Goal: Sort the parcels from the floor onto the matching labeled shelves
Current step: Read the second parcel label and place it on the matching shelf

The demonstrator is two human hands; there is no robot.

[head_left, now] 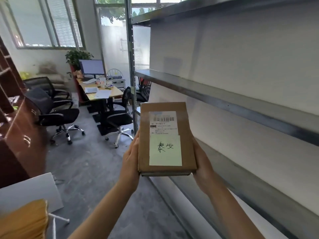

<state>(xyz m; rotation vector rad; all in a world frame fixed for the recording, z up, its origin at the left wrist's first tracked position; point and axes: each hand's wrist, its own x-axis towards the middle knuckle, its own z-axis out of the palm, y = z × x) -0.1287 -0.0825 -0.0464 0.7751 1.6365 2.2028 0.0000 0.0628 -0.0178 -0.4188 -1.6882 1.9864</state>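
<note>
I hold a flat brown cardboard parcel (188,128) in front of me at chest height. It carries a printed barcode label and a pale green note with handwritten characters. My left hand (132,159) grips its left edge and my right hand (201,163) grips its right edge. A grey metal shelf unit (233,99) with bare boards stands to the right, close beside the parcel. I see no shelf labels from this angle.
The shelf's upright post (132,66) stands just behind the parcel. Black office chairs (51,109) and a desk (101,94) with a monitor fill the back left. A brown cabinet (19,128) lines the left wall. A white board (31,192) lies at lower left.
</note>
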